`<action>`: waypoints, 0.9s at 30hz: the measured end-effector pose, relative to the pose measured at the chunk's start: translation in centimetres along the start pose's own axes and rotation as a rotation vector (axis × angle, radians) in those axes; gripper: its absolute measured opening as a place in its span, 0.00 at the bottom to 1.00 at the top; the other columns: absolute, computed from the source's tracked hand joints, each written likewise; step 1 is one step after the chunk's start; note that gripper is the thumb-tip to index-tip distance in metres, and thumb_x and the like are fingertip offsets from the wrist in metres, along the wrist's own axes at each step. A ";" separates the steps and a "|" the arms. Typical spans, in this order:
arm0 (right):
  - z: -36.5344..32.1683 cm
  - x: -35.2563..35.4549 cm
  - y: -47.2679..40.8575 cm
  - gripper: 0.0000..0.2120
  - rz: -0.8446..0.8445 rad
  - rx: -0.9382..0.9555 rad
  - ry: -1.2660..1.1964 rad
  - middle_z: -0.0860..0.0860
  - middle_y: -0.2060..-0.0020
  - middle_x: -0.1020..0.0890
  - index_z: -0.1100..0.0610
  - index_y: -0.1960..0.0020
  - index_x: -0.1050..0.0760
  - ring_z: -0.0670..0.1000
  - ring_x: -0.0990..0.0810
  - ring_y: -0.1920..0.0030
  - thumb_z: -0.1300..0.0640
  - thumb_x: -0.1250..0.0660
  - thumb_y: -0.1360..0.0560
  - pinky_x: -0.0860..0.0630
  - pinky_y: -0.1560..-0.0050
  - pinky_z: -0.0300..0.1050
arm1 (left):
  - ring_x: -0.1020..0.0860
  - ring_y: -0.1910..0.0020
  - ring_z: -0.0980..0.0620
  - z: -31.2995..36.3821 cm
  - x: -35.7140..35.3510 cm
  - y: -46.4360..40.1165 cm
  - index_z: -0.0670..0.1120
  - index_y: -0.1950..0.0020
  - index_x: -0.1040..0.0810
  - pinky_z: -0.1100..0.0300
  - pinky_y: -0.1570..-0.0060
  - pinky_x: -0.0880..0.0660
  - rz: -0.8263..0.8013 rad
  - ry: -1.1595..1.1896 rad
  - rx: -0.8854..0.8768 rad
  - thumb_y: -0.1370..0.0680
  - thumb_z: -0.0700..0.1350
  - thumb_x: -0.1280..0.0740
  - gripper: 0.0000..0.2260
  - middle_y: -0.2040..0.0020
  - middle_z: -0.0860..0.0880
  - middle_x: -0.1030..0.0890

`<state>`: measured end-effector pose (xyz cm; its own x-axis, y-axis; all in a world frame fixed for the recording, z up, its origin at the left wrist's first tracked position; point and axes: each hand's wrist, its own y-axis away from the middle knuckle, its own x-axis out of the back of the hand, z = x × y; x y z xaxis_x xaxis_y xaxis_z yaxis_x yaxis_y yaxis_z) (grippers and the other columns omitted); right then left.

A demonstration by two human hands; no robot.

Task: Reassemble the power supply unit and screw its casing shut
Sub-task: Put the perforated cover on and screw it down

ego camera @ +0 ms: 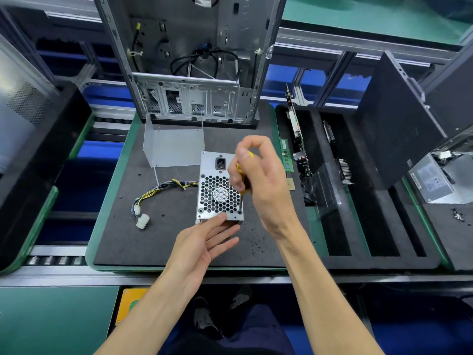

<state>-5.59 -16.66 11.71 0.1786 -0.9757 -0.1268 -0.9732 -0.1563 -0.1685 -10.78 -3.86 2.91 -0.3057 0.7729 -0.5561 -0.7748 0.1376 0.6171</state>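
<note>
One dark foam mat [128, 239] — green-edged tray [107, 190], roller conveyor [53, 260]

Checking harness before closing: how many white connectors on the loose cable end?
2: a small white connector and a larger white connector just below it, left of the power supply. Others may be hidden.

- An open, stripped computer tower case [194, 73] stands upright beyond the hands, loose black cables hanging inside.
- A green memory stick [286, 155] lies just right of the right hand.
- Circuit cards [297, 134] stand on edge in a black slotted foam tray [358, 226], further right.
- A second grey metal box [432, 180] sits at the far right.
- Small dark specks [257, 243] lie scattered below the right wrist.
</note>
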 end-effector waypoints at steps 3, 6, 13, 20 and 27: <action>0.1 0.3 -0.3 0.18 -0.021 -0.035 -0.012 0.47 0.67 0.27 0.55 0.48 0.20 0.47 0.33 0.66 0.46 0.45 0.19 0.35 0.63 0.41 | 0.16 0.44 0.40 0.0 0.1 0.0 0.34 0.39 0.19 0.52 0.53 0.17 0.003 -0.001 0.002 0.25 0.41 0.25 0.17 0.45 0.36 0.15; 0.3 0.6 -0.4 0.16 -0.024 -0.020 -0.044 0.44 0.67 0.27 0.51 0.55 0.22 0.46 0.33 0.66 0.50 0.46 0.18 0.34 0.62 0.39 | 0.16 0.44 0.40 -0.1 0.2 0.0 0.35 0.39 0.19 0.52 0.53 0.17 -0.003 0.004 -0.002 0.25 0.42 0.25 0.17 0.44 0.36 0.15; 0.4 1.2 0.5 0.14 0.060 0.008 -0.027 0.42 0.65 0.28 0.47 0.56 0.26 0.46 0.32 0.64 0.51 0.47 0.16 0.35 0.61 0.41 | 0.16 0.44 0.39 -0.1 0.3 -0.1 0.35 0.40 0.19 0.52 0.54 0.16 0.003 0.007 -0.005 0.25 0.41 0.24 0.17 0.44 0.36 0.15; 0.2 0.2 1.2 0.13 0.143 0.060 0.106 0.46 0.62 0.24 0.53 0.51 0.24 0.46 0.26 0.61 0.55 0.46 0.14 0.30 0.58 0.36 | 0.16 0.44 0.40 -0.1 0.0 0.1 0.34 0.39 0.19 0.52 0.53 0.16 0.002 0.000 -0.016 0.26 0.42 0.24 0.18 0.44 0.36 0.15; -0.6 0.7 -0.6 0.10 -0.176 -0.001 -0.048 0.52 0.74 0.23 0.57 0.64 0.29 0.52 0.31 0.77 0.60 0.46 0.27 0.35 0.71 0.41 | 0.15 0.45 0.40 -0.2 -0.2 0.2 0.34 0.42 0.18 0.53 0.55 0.17 0.005 -0.005 -0.018 0.24 0.41 0.26 0.15 0.45 0.36 0.15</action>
<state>-4.94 -17.32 12.28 0.3527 -0.9249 -0.1421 -0.9265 -0.3240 -0.1912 -11.00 -4.06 3.05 -0.3066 0.7767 -0.5502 -0.7830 0.1229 0.6097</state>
